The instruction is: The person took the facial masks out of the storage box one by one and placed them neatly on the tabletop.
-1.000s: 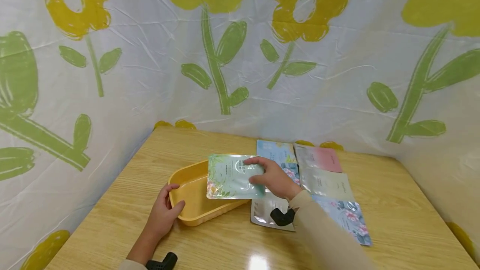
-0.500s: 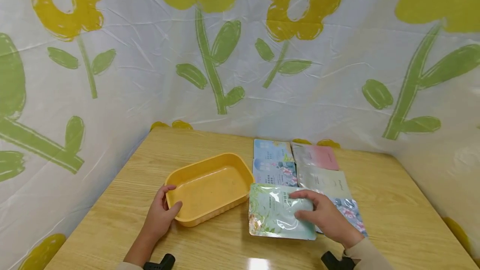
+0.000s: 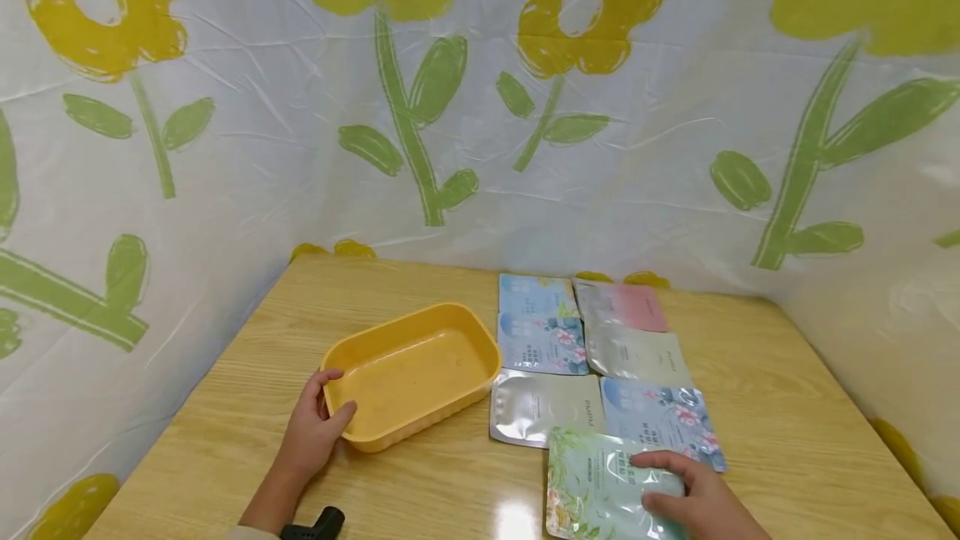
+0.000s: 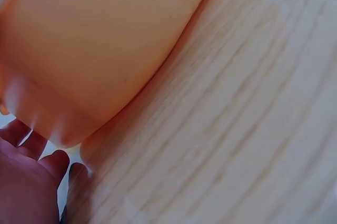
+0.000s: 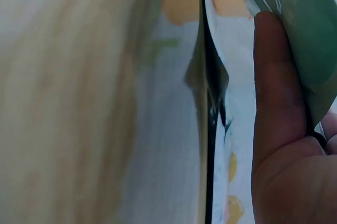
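Note:
My left hand [image 3: 309,427] grips the near left end of a yellow plastic tray [image 3: 412,369], thumb and fingers around its rim. Nothing lies inside the tray. In the left wrist view the fingertips are right at the corner of the tray [image 4: 95,45]. At the lower right, my right hand [image 3: 697,497] pinches the right side of a flat green leaf-printed face mask packet [image 3: 588,477]. The packet overlaps the near edge of the laid-out packets in the head view. Part of the raised green packet [image 5: 310,34] shows beside my right hand [image 5: 287,124] in the right wrist view.
Several face mask packets lie in two columns right of the tray: blue floral ones [image 3: 536,344], a pink-and-silver one [image 3: 622,307], and pale silver ones [image 3: 547,407]. They rest on a wooden table [image 3: 442,482]. A flower-printed cloth [image 3: 300,123] surrounds the table behind and at the sides.
My right hand has carried the green packet from above the tray to the right and toward me, uncovering the silver packet. My left hand keeps its grip on the tray.

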### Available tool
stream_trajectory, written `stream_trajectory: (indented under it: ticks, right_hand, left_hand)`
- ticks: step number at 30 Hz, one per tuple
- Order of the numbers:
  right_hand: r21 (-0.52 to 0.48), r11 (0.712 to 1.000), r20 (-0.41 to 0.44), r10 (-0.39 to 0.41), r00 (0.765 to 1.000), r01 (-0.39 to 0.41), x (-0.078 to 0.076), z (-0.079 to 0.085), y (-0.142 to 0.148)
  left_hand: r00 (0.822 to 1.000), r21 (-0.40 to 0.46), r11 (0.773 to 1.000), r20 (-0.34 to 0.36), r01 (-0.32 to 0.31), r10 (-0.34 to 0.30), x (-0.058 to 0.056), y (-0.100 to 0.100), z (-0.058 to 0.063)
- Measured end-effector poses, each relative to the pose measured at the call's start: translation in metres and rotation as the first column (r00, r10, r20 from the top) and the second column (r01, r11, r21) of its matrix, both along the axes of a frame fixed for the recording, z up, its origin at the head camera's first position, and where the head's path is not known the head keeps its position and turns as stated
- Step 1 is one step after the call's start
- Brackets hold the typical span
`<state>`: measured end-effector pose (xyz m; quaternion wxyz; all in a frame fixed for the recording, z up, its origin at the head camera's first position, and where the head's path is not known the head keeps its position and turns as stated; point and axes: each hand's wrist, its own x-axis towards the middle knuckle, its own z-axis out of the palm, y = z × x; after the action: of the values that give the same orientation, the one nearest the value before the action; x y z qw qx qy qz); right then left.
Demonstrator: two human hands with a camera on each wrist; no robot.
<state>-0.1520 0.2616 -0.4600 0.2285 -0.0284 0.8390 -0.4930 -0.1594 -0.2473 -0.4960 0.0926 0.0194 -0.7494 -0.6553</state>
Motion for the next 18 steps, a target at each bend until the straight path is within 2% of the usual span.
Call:
stream_trajectory:
  ticks: [2, 5, 7, 9, 13, 16, 18]
  right_hand:
    - [-0.021, 1.0, 0.036, -0.007, 0.999, 0.007, 0.002, -0.003, 0.001]
    - [-0.132, 0.991, 0.141, -0.008, 0.99, 0.027, 0.005, -0.006, 0.003]
    - [-0.172, 0.985, 0.168, 0.016, 0.986, 0.014, 0.006, -0.008, 0.005]
    - [-0.173, 0.985, 0.166, 0.037, 0.985, -0.008, 0.006, -0.008, 0.006]
    - [0.049, 0.998, 0.048, 0.042, 0.998, -0.044, 0.004, -0.009, 0.004]
    - [0.211, 0.977, 0.009, 0.006, 1.0, -0.008, 0.004, -0.008, -0.002]
    - [0.264, 0.964, 0.002, -0.002, 1.0, 0.001, 0.006, -0.008, -0.005]
  left_hand:
    - [1.0, 0.0, 1.0, 0.002, 0.001, -0.001, 0.0, 0.0, 0.001]
    - [1.0, -0.004, 1.0, 0.015, -0.007, 0.007, 0.0, 0.001, 0.0]
    - [1.0, -0.012, 1.0, 0.018, -0.011, 0.012, 0.0, 0.001, 0.0]
    - [1.0, -0.016, 1.0, 0.017, -0.014, 0.015, -0.001, 0.001, -0.001]
    - [1.0, -0.013, 1.0, 0.02, -0.012, 0.012, -0.003, 0.0, -0.002]
    - [1.0, -0.01, 1.0, 0.022, -0.007, 0.007, -0.003, -0.001, -0.003]
    - [1.0, -0.01, 1.0, 0.024, -0.006, 0.006, -0.004, -0.001, -0.003]
